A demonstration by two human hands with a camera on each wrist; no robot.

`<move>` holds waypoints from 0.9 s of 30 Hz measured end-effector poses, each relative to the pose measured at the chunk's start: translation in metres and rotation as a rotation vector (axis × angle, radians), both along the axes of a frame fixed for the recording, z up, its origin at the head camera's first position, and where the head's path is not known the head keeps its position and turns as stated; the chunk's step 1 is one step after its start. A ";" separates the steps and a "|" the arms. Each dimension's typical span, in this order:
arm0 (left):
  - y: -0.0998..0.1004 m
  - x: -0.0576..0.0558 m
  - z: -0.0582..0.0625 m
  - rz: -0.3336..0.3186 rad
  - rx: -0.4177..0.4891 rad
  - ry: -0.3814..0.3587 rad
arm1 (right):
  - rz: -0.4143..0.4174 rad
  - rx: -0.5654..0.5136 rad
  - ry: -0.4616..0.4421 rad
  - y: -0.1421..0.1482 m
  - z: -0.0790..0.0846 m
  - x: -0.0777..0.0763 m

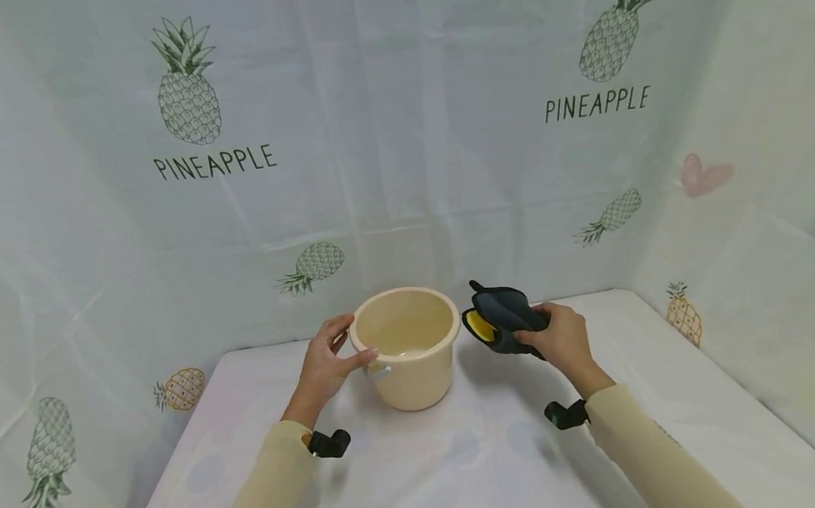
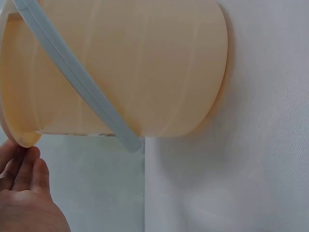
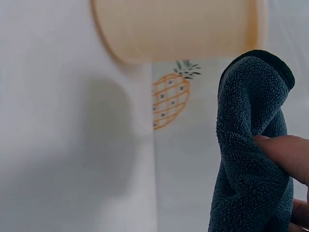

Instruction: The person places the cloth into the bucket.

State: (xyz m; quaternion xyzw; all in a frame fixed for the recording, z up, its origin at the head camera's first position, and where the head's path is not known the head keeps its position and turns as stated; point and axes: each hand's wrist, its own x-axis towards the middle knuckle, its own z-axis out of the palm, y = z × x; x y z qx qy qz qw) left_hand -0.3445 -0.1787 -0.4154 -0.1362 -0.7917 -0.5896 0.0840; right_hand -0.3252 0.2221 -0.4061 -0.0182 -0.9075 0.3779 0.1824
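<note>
A cream plastic bucket [image 1: 413,379] stands upright on the table, its mouth facing up. A pale grey handle [image 2: 79,79] hangs down its side. My left hand [image 1: 325,364] holds the bucket's rim at the left, thumb on the near side and fingers farther back. To the right of the bucket, my right hand [image 1: 564,341] pinches a folded cleaning cloth [image 3: 251,159] between thumb and fingers. It is dark blue-grey terry with a black edge and a small loop; a yellow inner side shows in the head view. The cloth hangs above the table, apart from the bucket.
A white cloth covers the table [image 1: 464,482]. Behind it hangs a pale curtain [image 1: 392,121] printed with pineapples, and similar sheets close in the left and right sides. A dark camera mount sits on each wrist.
</note>
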 end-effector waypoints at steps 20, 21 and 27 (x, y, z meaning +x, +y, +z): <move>0.001 0.002 0.001 0.024 -0.014 -0.013 | 0.013 -0.049 0.062 -0.006 0.051 0.007; 0.001 0.003 0.001 0.021 -0.009 -0.013 | 0.012 -0.048 0.064 -0.006 0.053 0.007; 0.001 0.003 0.000 0.005 0.013 -0.002 | 0.015 -0.061 0.081 -0.008 0.066 0.011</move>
